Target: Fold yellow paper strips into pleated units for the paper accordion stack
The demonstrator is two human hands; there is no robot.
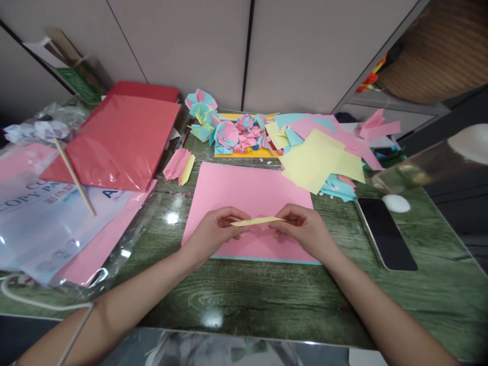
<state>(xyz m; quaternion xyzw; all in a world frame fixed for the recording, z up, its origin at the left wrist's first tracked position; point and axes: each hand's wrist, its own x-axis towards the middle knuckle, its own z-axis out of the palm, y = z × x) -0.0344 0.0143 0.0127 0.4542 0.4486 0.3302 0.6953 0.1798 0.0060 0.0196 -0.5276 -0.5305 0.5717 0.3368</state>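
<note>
A narrow folded strip of yellow paper (258, 221) is stretched level between my two hands. My left hand (215, 231) pinches its left end, thumb in front and fingers curled behind. At the other end, my right hand (303, 226) grips the strip in the same way. Both hands are over a large pink paper sheet (244, 188) with a blue edge showing beneath it. Folded pink and yellow paper pieces (179, 165) lie just beyond the sheet's upper left corner.
Paper flowers (226, 134) sit at the back, beside loose yellow sheets (318, 157). A phone (385, 234) and a clear cup (415, 162) stand on the right. Red folders (118, 137), plastic-wrapped copy paper (49, 218) and a wooden stick (74, 175) occupy the left. A white cable (46, 302) crosses near my left forearm.
</note>
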